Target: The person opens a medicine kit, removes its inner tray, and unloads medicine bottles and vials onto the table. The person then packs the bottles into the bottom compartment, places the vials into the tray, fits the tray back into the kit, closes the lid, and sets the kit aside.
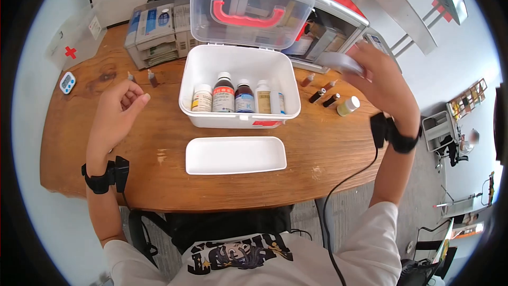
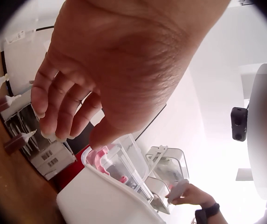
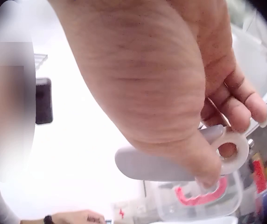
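Note:
My right hand (image 1: 377, 77) is raised at the right of the table, thumb and fingers pinching a pale grey rounded piece (image 3: 147, 165) with a white ring (image 3: 236, 158) at one end; its exact kind I cannot tell. My left hand (image 1: 115, 111) hovers over the table's left side, fingers loosely bent, holding nothing. Between the hands stands a white medicine box (image 1: 238, 122), its clear lid (image 1: 254, 32) with a red handle tipped back. Several medicine bottles (image 1: 223, 95) stand upright inside it. In front of the box lies a white tray (image 1: 235, 156).
Small dark-filled vials (image 1: 317, 95) lie right of the box, beside a white-capped bottle (image 1: 348, 106). More vials (image 1: 152, 78) stand near a clear case of packets (image 1: 153, 37) at left. A white timer (image 1: 67, 82) lies at the left edge. Behind is a red-topped case (image 1: 338, 0).

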Tool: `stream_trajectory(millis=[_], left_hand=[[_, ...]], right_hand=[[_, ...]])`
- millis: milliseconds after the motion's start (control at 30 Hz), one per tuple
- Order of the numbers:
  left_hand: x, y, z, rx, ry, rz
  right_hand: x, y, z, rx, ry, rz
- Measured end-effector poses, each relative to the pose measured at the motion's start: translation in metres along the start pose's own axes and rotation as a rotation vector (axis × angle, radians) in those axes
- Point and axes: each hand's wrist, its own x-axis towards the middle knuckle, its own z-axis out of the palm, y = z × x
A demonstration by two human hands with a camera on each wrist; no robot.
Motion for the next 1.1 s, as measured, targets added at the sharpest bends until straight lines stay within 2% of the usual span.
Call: stream_trajectory(millis=[100,167,233,267,333,467,533,633,667,733,800,833,867,900,933,1000,1067,1100], left_hand=[[0.004,-0.004,0.011,-0.029,-0.013,0.029],[0.007,-0.003,0.015,-0.040,-0.039,0.031],[0.008,-0.002,0.018,-0.040,-0.059,0.026],[0.009,-0.002,0.020,-0.034,-0.062,0.035],[0.012,-0.001,0.023,-0.013,-0.064,0.042],[0.015,0.003,0.026,0.015,-0.068,0.049],[0.017,0.007,0.026,0.013,-0.065,0.061],[0.018,0.015,0.025,0.016,-0.083,0.051],[0.020,0.018,0.025,0.001,-0.084,0.100],[0.025,0.028,0.023,-0.006,-0.086,0.151],[0.032,0.047,0.022,0.102,-0.130,0.309],[0.039,0.057,0.023,0.108,-0.134,0.313],[0.048,0.068,0.025,0.235,-0.186,0.509],[0.056,0.079,0.027,0.363,-0.235,0.702],[0.063,0.089,0.032,0.369,-0.231,0.702],[0.081,0.109,0.046,0.464,-0.525,0.729],[0.101,0.125,0.062,0.663,-0.708,0.603],[0.115,0.129,0.076,0.773,-0.784,0.534]], right_hand=[[-0.066,0.050,0.005,-0.018,-0.024,0.352],[-0.110,0.081,0.027,-0.082,-0.025,0.465],[-0.146,0.105,0.046,-0.157,-0.207,0.503],[-0.154,0.107,0.056,-0.153,-0.208,0.502],[-0.162,0.110,0.075,-0.013,-0.306,0.578],[-0.165,0.113,0.103,-0.071,-0.254,0.593],[-0.165,0.110,0.106,-0.061,-0.199,0.535],[-0.154,0.093,0.082,-0.141,-0.296,0.530],[-0.145,0.080,0.069,-0.139,-0.296,0.529],[-0.114,0.049,0.043,-0.138,-0.210,0.463],[-0.083,0.025,0.026,-0.019,-0.176,0.278],[-0.063,0.008,0.018,0.069,-0.227,0.200],[-0.042,-0.005,0.015,0.154,-0.275,0.120],[-0.019,-0.002,0.026,0.127,-0.252,-0.090],[0.005,0.002,0.039,0.097,-0.226,-0.303],[0.050,-0.009,0.054,0.069,-0.194,-0.498],[0.090,-0.031,0.058,-0.021,-0.524,-0.363],[0.106,-0.035,0.068,-0.021,-0.519,-0.370]])
